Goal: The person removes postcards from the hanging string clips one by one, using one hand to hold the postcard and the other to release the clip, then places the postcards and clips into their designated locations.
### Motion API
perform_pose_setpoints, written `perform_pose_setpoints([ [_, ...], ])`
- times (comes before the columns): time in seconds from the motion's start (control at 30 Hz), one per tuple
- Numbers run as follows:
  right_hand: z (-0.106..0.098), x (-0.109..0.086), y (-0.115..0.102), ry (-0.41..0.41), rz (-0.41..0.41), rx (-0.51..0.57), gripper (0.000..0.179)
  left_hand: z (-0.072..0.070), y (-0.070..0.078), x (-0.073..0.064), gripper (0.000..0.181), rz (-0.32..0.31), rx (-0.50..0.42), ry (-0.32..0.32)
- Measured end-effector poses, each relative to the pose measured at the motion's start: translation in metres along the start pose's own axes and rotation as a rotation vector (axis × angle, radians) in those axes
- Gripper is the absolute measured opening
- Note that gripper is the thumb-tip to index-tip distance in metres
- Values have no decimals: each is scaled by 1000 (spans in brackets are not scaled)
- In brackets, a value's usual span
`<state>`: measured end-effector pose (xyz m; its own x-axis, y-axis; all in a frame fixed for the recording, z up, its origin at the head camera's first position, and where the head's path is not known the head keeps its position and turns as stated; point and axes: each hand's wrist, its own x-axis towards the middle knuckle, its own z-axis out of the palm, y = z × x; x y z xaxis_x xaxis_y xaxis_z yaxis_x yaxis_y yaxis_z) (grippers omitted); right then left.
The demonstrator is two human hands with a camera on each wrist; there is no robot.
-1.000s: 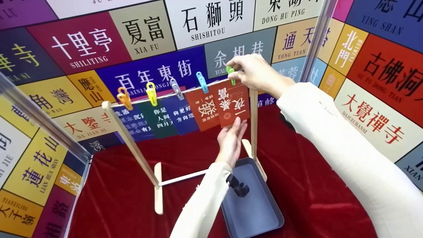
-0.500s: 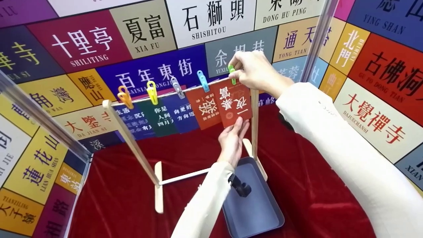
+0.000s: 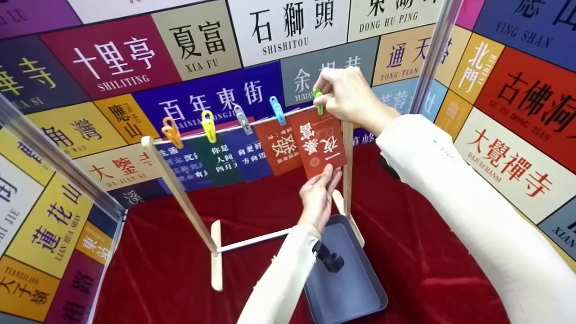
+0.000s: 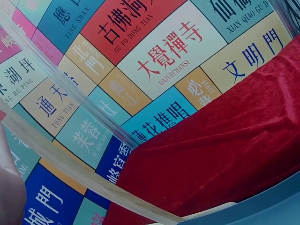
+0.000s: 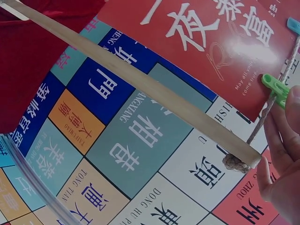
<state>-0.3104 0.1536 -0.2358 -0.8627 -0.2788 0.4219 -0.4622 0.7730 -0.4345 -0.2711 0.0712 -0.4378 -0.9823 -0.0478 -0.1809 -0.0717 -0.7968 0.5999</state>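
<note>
At the right end of the rope, my right hand [image 3: 348,96] pinches a green clothespin [image 3: 319,103] over the top edge of a red card [image 3: 320,146]. The right wrist view shows that clothespin [image 5: 276,89] on the rope [image 5: 262,117], beside the card's printed face [image 5: 211,51]. Below, the thumb and fingers of my left hand [image 3: 316,200] pinch the card's bottom edge. Another red card [image 3: 281,153] hangs to the left under a blue clothespin [image 3: 277,110]. The left wrist view catches only a sliver of the left hand [image 4: 10,183].
Further left along the rope, grey [image 3: 243,120], yellow [image 3: 209,126] and orange [image 3: 172,132] clothespins hold blue and green cards. A wooden frame [image 3: 184,202] carries the rope. A grey tray [image 3: 355,288] lies on red cloth [image 3: 157,261], under the left forearm. Printed panels surround it.
The left hand and the lower end of the red card have shifted slightly right and down. The right hand has edged a little right, still pinching the green clothespin.
</note>
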Motion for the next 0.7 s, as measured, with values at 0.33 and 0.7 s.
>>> perform_pose_setpoints([
  [0.33,-6,0,-4,48,-1,41,16,-3,-4,-5,12,-12,-3,17],
  [0.7,-16,-4,-6,38,83,114,25,-12,-8,-10,11,-25,20,24],
])
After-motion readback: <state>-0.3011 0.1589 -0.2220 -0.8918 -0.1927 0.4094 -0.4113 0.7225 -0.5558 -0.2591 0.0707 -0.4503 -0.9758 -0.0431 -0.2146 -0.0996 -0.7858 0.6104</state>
